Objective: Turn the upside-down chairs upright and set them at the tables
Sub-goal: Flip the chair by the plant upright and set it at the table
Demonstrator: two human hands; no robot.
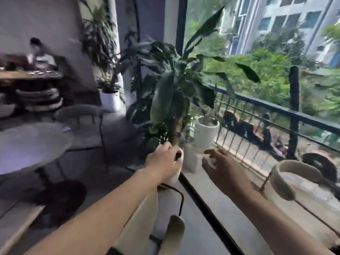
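My left hand [162, 163] is closed around a cream padded chair part [179, 160] with a black tip, right beside the trunk of a potted plant [173, 100]. More of that cream chair [174, 230] and its thin black frame [181, 199] show below my forearm; I cannot tell which way up it sits. My right hand [220, 167] hovers open with fingers spread, just right of the left, holding nothing. A second cream-backed chair [287, 174] stands at the right by the railing. A round grey table [33, 144] is at the left, and a grey chair [82, 111] stands upright behind it.
White plant pots [205, 133] [110, 100] stand along the glass wall. A dark balcony railing [276, 109] runs along the right. The table's dark round base [60, 199] rests on the floor. A person sits at a wooden table [27, 75] far left.
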